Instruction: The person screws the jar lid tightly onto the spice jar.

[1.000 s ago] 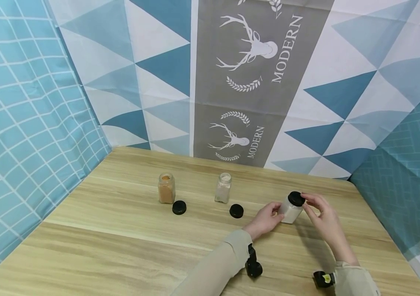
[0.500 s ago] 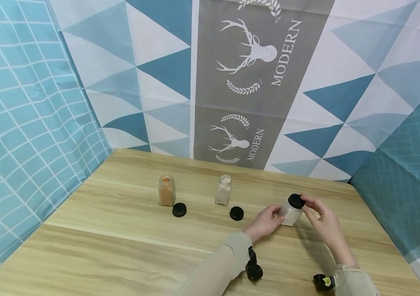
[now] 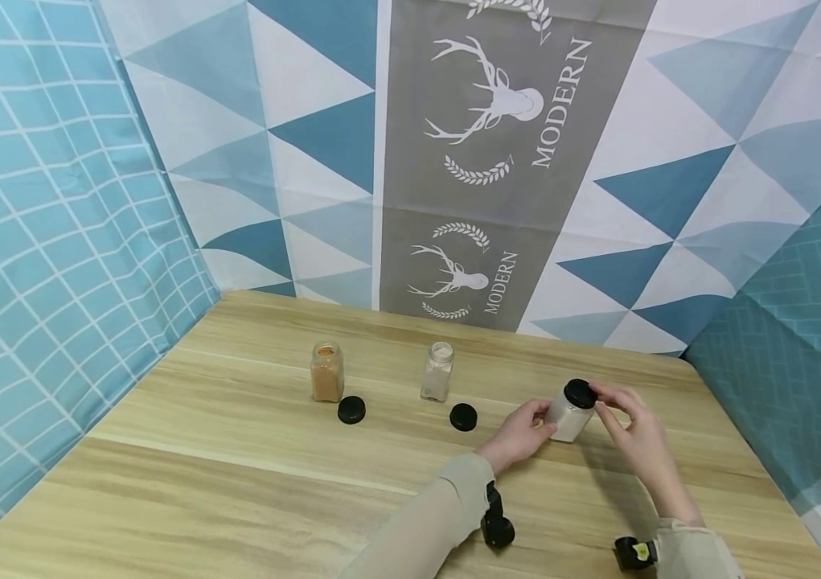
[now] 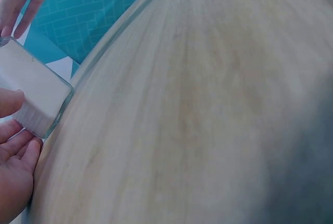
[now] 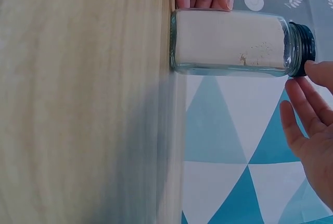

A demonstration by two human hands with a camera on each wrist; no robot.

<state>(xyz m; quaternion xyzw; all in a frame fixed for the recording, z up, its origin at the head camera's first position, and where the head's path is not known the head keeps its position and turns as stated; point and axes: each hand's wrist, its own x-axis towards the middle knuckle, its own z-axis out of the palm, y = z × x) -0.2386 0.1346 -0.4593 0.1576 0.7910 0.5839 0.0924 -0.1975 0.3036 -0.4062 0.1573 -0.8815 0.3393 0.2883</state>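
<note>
A square glass jar (image 3: 567, 420) of white powder stands on the table at the right, its black lid (image 3: 580, 394) on top. My left hand (image 3: 519, 438) grips the jar's lower body from the left side. From the right, my right hand (image 3: 634, 430) pinches the rim of the lid between thumb and fingers. In the right wrist view the lid (image 5: 304, 49) sits on the jar's neck, with the thumb on its edge. The left wrist view shows the jar's base (image 4: 58, 110) at the tabletop and the left thumb across the glass.
An uncovered jar of orange powder (image 3: 326, 378) stands at the left, a black lid (image 3: 351, 410) lying before it. Mid-table is an uncovered jar of pale powder (image 3: 437, 376) with another black lid (image 3: 464, 416) close by. Patterned cloth (image 3: 323, 161) hangs behind the wooden table (image 3: 186, 474).
The head view has tilted up a touch, so everything sits slightly lower in it. Both hands keep their places on the jar and lid.
</note>
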